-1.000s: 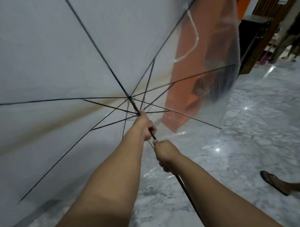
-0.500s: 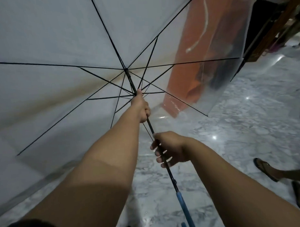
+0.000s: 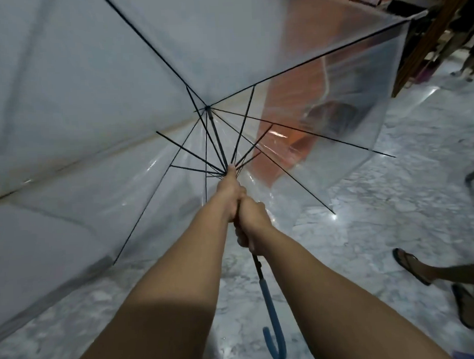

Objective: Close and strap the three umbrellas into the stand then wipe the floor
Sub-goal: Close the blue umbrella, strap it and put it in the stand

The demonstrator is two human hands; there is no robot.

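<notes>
Both hands' grips close around the black shaft of the clear plastic umbrella (image 3: pixel 253 58) with blue hooked handle: left hand (image 3: pixel 231 191) foremost, right hand (image 3: pixel 252 221) touching behind, above the grey marble floor (image 3: pixel 366 228).

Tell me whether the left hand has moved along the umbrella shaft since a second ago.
Yes. The left hand has slid down the shaft, away from the canopy hub, and now meets the right hand.
</notes>
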